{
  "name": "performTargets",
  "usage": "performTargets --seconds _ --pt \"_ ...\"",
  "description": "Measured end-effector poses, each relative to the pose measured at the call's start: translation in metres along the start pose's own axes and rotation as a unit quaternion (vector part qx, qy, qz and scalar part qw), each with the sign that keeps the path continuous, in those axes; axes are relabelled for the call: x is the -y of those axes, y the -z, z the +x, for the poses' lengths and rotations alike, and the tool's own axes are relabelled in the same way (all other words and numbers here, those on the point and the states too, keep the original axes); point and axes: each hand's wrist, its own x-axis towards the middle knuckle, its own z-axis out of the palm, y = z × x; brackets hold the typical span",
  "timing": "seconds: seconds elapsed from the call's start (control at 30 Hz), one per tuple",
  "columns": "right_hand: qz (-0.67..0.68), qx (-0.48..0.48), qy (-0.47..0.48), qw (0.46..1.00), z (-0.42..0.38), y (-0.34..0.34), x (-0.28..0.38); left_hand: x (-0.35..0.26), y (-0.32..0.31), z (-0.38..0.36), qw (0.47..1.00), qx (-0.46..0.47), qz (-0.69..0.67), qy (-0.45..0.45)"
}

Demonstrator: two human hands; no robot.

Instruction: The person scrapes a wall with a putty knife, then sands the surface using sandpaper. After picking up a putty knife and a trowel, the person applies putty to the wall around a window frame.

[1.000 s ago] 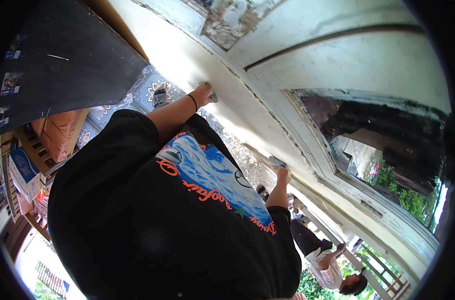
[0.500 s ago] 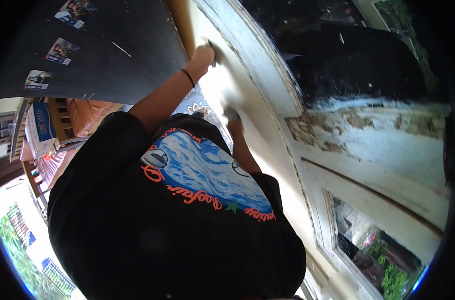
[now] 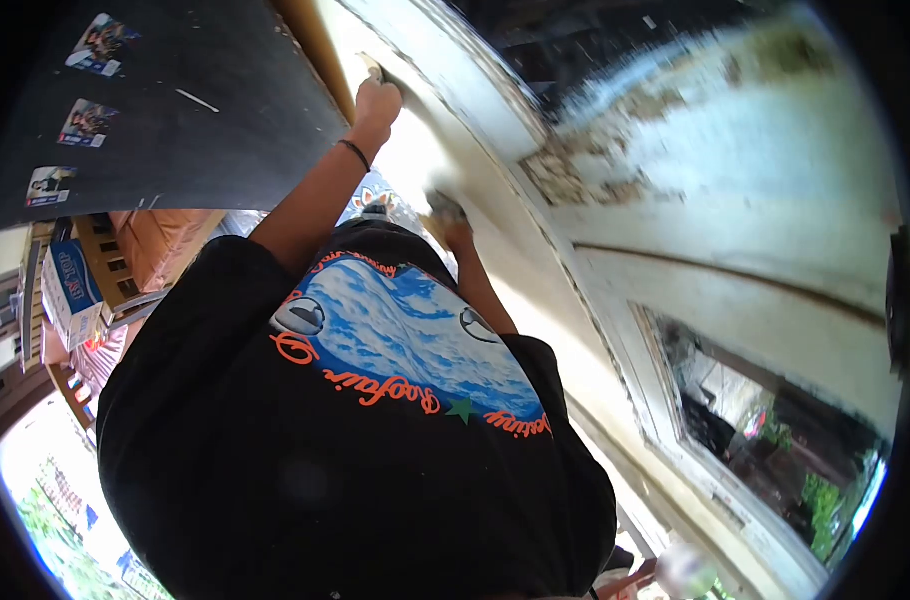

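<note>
My left hand (image 3: pixel 377 103), with a dark band at its wrist, is raised against a white wall (image 3: pixel 520 245). Its fingers are closed round a thin flat tool (image 3: pixel 373 68), only partly showing above the fist. Lower on the same wall is my right hand (image 3: pixel 456 234), blurred by motion. It grips a grey flat tool (image 3: pixel 445 205) whose exact kind I cannot make out. Bright light washes out the wall between both hands.
A dark board (image 3: pixel 175 120) with several picture stickers stands at left. Peeling window framing (image 3: pixel 615 185) runs along the right. Behind my left arm are a blue-and-white box (image 3: pixel 73 285) and brown cushions (image 3: pixel 165 245). Another person's arm (image 3: pixel 627 582) shows at the bottom.
The view has shifted, so both hands appear further left. My left hand sits higher in view. The grey tool in my right hand shows more plainly. A person's arm has come in at the bottom.
</note>
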Motion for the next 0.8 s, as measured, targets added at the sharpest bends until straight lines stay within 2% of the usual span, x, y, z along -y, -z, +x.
performTargets --seconds 0.03,0.1,0.13,0.17,0.2,0.23,0.27,0.3,0.37,0.4,0.43,0.47,0.53,0.6,0.63,0.67,0.73,0.8 --pt "-0.014 -0.066 0.065 0.996 -0.035 -0.009 -0.034 0.011 -0.01 -0.01 1.0 0.012 0.0 0.011" --pt "-0.03 -0.051 0.008 0.998 -0.123 0.004 -0.072 0.054 -0.029 -0.011 0.998 0.027 0.027 0.048" --pt "-0.024 -0.055 0.029 0.998 -0.166 0.019 -0.093 0.076 -0.042 -0.015 0.995 0.028 0.054 0.075" --pt "-0.025 -0.007 -0.053 0.998 -0.21 0.033 -0.111 0.096 -0.054 -0.024 0.995 0.044 0.033 0.087" --pt "-0.015 -0.025 -0.011 1.0 -0.25 0.037 -0.145 0.125 -0.069 -0.025 0.995 0.045 0.064 0.068" --pt "-0.118 0.042 -0.226 0.966 -0.296 0.038 -0.165 0.131 -0.077 -0.045 0.991 0.076 0.038 0.099" --pt "-0.195 0.068 -0.296 0.933 -0.353 0.017 -0.225 0.137 -0.084 -0.064 0.986 0.105 0.012 0.13" --pt "-0.213 0.101 -0.371 0.898 -0.382 0.044 -0.223 0.158 -0.098 -0.074 0.971 0.139 -0.045 0.189" --pt "-0.226 0.082 -0.378 0.894 -0.425 0.101 -0.201 0.178 -0.117 -0.103 0.922 0.216 -0.152 0.283" --pt "-0.195 0.144 -0.466 0.851 -0.437 0.124 -0.198 0.174 -0.123 -0.13 0.889 0.258 -0.2 0.321" --pt "-0.201 0.232 -0.43 0.849 -0.434 0.158 -0.168 0.187 -0.134 -0.141 0.887 0.258 -0.205 0.323" --pt "-0.128 0.097 -0.576 0.802 -0.423 0.182 -0.131 0.208 -0.148 -0.149 0.873 0.295 -0.211 0.327" --pt "-0.152 0.138 -0.562 0.801 -0.436 0.188 -0.141 0.217 -0.153 -0.154 0.856 0.331 -0.219 0.331" --pt "-0.192 0.124 -0.525 0.82 -0.474 0.146 -0.213 0.205 -0.148 -0.148 0.86 0.316 -0.215 0.339" --pt "-0.213 0.117 -0.507 0.827 -0.486 0.13 -0.239 0.223 -0.148 -0.129 0.851 0.34 -0.216 0.337" --pt "-0.204 0.107 -0.494 0.838 -0.474 0.124 -0.229 0.219 -0.142 -0.115 0.855 0.336 -0.215 0.331" --pt "-0.17 0.077 -0.445 0.876 -0.428 0.107 -0.199 0.207 -0.123 -0.088 0.869 0.237 -0.276 0.337" --pt "-0.133 0.049 -0.367 0.919 -0.376 0.078 -0.181 0.194 -0.101 -0.043 0.89 0.215 -0.271 0.297"
